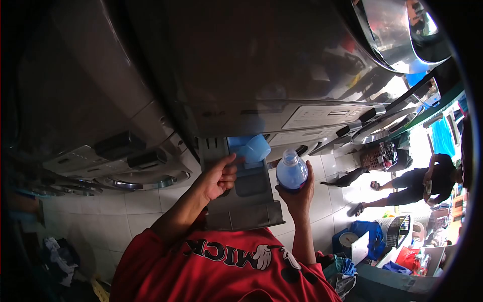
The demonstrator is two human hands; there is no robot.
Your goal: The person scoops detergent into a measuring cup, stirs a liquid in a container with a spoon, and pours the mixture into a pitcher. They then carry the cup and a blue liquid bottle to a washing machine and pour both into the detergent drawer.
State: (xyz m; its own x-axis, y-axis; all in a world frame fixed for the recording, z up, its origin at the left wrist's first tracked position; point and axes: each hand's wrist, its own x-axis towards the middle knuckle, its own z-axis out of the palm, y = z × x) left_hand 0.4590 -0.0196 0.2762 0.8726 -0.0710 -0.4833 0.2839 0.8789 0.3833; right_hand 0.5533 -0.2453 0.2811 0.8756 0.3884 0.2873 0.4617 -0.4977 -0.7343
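In the head view, my left hand (219,180) is over a pulled-out detergent drawer (244,216), its fingers curled. At its fingertips a small translucent blue measuring cup (258,147) is tipped over the drawer's blue-lined compartment; the exact grip on it is partly hidden. My right hand (301,194) is wrapped round the lower part of a clear plastic bottle (292,173) with bluish contents. The bottle stands roughly upright beside the drawer, its neck uncapped.
Stacked front-loading machines (261,65) rise before me, with another stack (85,116) at left. A dark cat (349,178) is on the tiled floor (322,201) at right. Beyond it are a person (427,183), a laundry basket (373,157) and a blue bag (370,234).
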